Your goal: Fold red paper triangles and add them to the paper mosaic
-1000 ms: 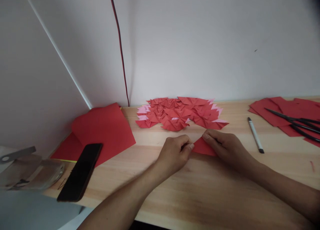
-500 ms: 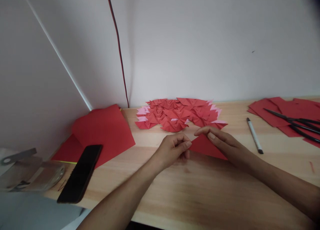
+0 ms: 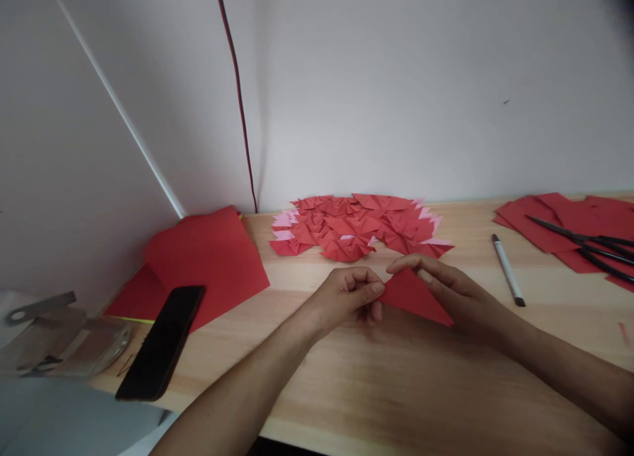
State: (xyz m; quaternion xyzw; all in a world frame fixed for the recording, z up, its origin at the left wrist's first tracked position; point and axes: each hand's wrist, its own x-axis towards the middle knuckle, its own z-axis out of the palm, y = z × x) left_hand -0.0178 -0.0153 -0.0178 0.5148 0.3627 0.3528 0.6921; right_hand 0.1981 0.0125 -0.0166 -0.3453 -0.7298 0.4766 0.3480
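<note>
Between my hands is a red piece of paper (image 3: pixel 413 297), folded to a triangle and lifted off the table. My left hand (image 3: pixel 354 294) pinches its left corner between thumb and finger. At its right side, my right hand (image 3: pixel 446 287) grips the paper with the thumb on the near face and the fingers behind; part of the sheet is hidden by that hand. Just beyond my hands lies a spread of folded red and pink paper pieces (image 3: pixel 351 226), overlapping in rows against the wall.
Large red sheets (image 3: pixel 212 264) lie at the left with a black phone (image 3: pixel 161 343) on their edge. A clear container (image 3: pixel 94 340) stands at far left. On the right are a white pen (image 3: pixel 508 271), red paper pieces (image 3: pixel 539 211) and black scissors (image 3: pixel 584 241).
The red paper has tilted, so its near face shows more and its lower right corner hangs lower. My hands keep their hold, shifted only slightly; the whole view has moved a little.
</note>
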